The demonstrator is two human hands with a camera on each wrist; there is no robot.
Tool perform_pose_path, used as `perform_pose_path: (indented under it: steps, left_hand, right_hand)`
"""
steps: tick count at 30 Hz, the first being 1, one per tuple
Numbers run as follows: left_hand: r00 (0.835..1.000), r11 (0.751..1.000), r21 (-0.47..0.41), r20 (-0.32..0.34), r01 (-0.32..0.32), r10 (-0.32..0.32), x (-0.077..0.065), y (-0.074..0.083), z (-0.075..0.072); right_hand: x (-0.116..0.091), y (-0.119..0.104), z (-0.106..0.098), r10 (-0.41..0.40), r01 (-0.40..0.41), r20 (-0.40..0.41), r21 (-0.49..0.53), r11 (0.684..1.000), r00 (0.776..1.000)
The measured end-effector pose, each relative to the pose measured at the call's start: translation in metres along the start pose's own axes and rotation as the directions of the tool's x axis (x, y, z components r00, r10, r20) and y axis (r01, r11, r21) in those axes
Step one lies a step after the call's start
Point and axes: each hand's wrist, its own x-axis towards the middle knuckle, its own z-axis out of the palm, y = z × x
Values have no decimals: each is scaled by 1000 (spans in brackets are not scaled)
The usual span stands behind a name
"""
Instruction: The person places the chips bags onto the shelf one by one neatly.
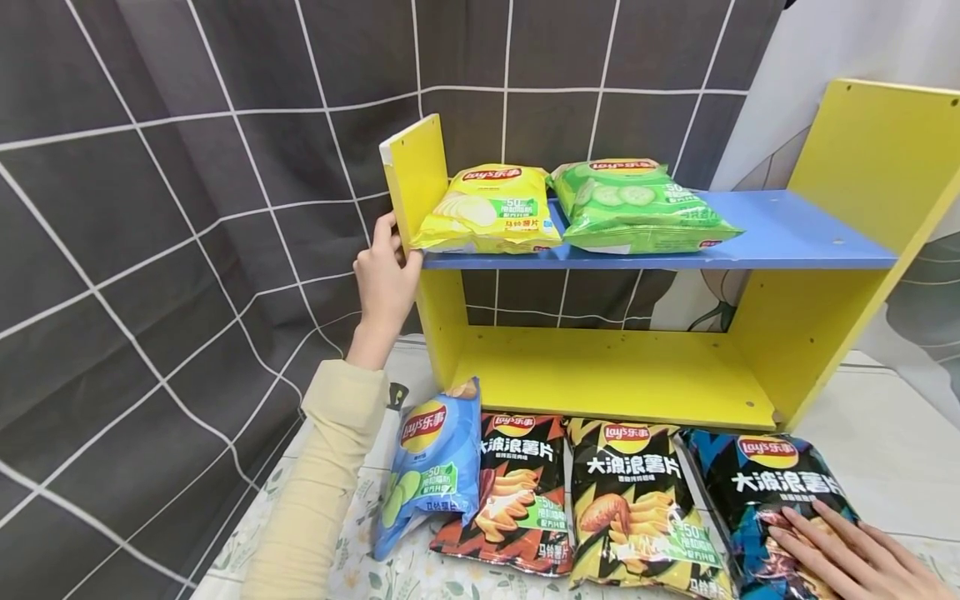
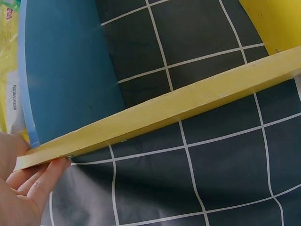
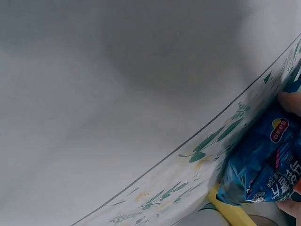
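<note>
My left hand [image 1: 387, 271] grips the left side panel [image 1: 417, 179] of a small yellow-and-blue shelf. In the left wrist view its thumb lies on one side of the panel's yellow edge [image 2: 117, 127] and the fingers on the other. My right hand [image 1: 855, 550] lies with fingers extended on a dark blue chip bag [image 1: 765, 475], the rightmost of the front row. A yellow chip bag [image 1: 495, 208] and a green chip bag [image 1: 637, 204] sit on the blue shelf board [image 1: 810, 225], the yellow one right beside my left thumb.
Left of the dark blue bag lie a black-and-gold chip bag [image 1: 630, 500], a black-and-red chip bag [image 1: 517, 492] and a light blue chip bag [image 1: 431, 458], which overlaps the red one. They lie on a floral tablecloth [image 1: 360, 575]. A dark grid-patterned curtain [image 1: 187, 292] hangs behind and left.
</note>
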Motion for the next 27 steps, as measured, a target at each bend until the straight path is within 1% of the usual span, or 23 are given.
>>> perform_pose_path:
  steps: [8, 12, 15, 18, 22, 27]
  left_hand:
    - [1000, 1000, 1, 1, 1, -1, -1, 2, -2]
    - [1000, 1000, 4, -2, 0, 0, -1, 2, -2]
    - [1000, 1000, 2, -4, -1, 1, -1, 2, -2]
    - [1000, 1000, -1, -5, -3, 3, -1, 2, -2]
    - [1000, 1000, -3, -7, -4, 4, -1, 2, -2]
    - [1000, 1000, -8, -1, 0, 0, 0, 3, -2]
  right_hand:
    - [-2, 1, -1, -2, 2, -14, 20, 1000, 1000]
    - [-1, 0, -4, 25, -26, 28, 35, 999, 999]
    - [1, 1, -11, 36, -38, 47, 47, 998, 998]
    - [4, 4, -19, -2, 2, -10, 48, 999, 1000]
    - [10, 11, -27, -56, 61, -89, 61, 996, 994]
    - [13, 18, -32, -70, 82, -124, 93, 992, 990]
